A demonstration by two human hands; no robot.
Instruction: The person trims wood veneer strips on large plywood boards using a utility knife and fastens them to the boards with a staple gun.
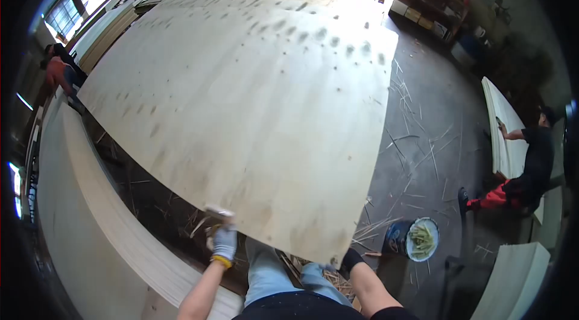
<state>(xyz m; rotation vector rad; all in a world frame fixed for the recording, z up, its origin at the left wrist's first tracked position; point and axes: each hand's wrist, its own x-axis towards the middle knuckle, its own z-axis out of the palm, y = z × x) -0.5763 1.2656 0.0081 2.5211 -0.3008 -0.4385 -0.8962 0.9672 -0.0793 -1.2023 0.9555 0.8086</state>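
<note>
A large pale plywood sheet [271,115], dotted with dark smudges, spreads out in front of me. My left hand [224,241], in a white knit glove with a yellow cuff, is closed around a flat, pale-edged tool [219,211] beside the sheet's near edge. The tool is blurred, so its exact kind is unclear. At the near right corner of the sheet, my right hand [348,259] in a dark glove closes on the corner. Part of its fingers is hidden.
A bucket [395,238] of wood strips stands on the right, with scraps strewn across the floor. A curved stack of sheets [90,199] runs along my left. One co-worker [534,151] handles boards at right; people [60,72] bend over sheets at far left.
</note>
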